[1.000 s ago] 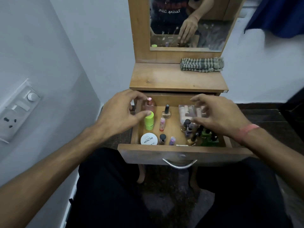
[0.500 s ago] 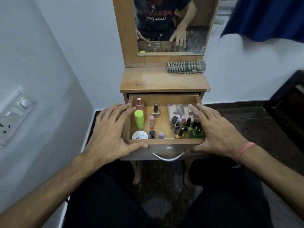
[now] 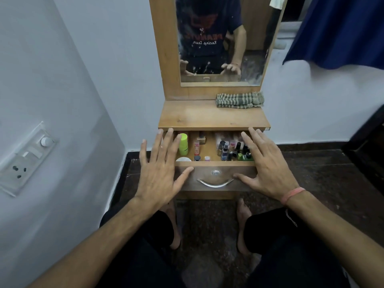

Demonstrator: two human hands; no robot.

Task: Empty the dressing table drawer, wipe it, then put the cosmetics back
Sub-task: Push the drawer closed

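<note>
The wooden drawer (image 3: 216,165) of the dressing table stands partly out, about half of its inside showing. In it are a lime green bottle (image 3: 183,144), a small pink tube (image 3: 196,146), a white round tin (image 3: 183,159) at the front left, and a cluster of dark nail polish bottles (image 3: 233,150) on the right. My left hand (image 3: 158,171) lies flat over the drawer's left corner, fingers spread, thumb on the front panel. My right hand (image 3: 263,167) lies flat over the right corner the same way. Neither hand holds anything.
A striped folded cloth (image 3: 240,100) lies on the table top (image 3: 207,116) below the mirror (image 3: 220,38). A curved metal handle (image 3: 215,183) is on the drawer front. A wall with a switch plate (image 3: 25,157) is close on the left; a blue curtain (image 3: 340,30) hangs at the right.
Both hands left the cosmetics and settled flat on the drawer's front corners. The drawer has slid inward, hiding its back part under the table top. The view has pulled back.
</note>
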